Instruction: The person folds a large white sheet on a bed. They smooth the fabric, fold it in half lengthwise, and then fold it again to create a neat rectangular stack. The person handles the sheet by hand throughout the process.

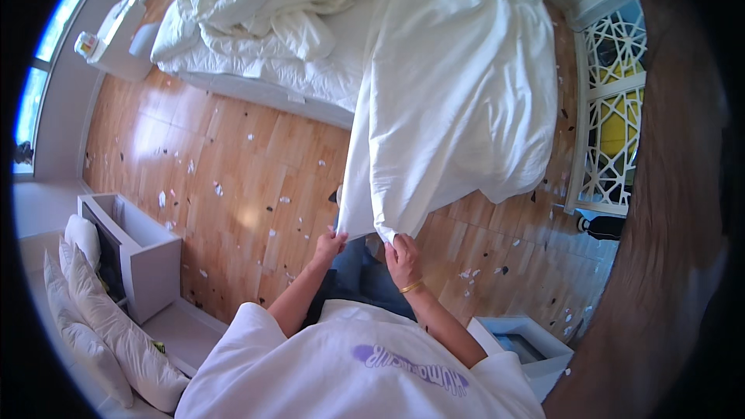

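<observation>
A large white cloth (pixel 448 81), like a sheet or duvet cover, lies over the right part of the bed and hangs down towards me. My left hand (pixel 330 243) pinches its edge at the left corner. A short way to the right, my right hand (pixel 403 259), with a gold-coloured bracelet at the wrist, grips another part of the same edge. Between the hands the fabric sags, with long folds running back to the bed. Left of the cloth, the quilted white mattress cover (pixel 233 64) shows, with a rumpled white duvet (pixel 250 0) heaped on it.
Paper-like scraps and dark bits litter the wood floor (pixel 244 186). An open white drawer unit (pixel 151 262) and white pillows (pixel 110 326) are at lower left. A white latticed cabinet door (pixel 614 116) stands right; a small open white box (pixel 521 340) sits at lower right.
</observation>
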`<state>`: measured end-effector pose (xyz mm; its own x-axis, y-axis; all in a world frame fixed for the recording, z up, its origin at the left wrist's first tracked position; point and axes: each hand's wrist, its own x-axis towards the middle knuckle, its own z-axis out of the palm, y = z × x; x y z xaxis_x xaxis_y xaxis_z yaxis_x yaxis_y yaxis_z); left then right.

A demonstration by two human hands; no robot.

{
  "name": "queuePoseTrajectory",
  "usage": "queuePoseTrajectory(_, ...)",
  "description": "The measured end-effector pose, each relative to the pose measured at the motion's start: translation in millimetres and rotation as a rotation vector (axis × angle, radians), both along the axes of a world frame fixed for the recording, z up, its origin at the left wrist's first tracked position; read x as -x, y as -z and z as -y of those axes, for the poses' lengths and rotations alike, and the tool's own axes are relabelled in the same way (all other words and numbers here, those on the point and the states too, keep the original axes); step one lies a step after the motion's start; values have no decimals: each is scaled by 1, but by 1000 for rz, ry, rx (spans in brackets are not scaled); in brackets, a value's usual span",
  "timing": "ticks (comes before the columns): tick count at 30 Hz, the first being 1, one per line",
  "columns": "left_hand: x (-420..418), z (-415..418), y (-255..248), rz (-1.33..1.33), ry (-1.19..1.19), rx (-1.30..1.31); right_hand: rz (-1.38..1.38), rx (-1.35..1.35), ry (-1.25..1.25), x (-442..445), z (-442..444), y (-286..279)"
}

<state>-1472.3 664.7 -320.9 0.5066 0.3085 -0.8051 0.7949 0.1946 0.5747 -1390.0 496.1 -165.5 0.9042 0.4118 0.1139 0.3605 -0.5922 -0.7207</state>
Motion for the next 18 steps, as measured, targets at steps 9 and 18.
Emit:
queuePoseTrajectory(9,0,-19,-43,191,715,-609,299,-259,416,-56,48,-165)
queuePoseTrajectory(18,-9,-4,-105,430,647,-866,208,-135,-96,-4,5,-113)
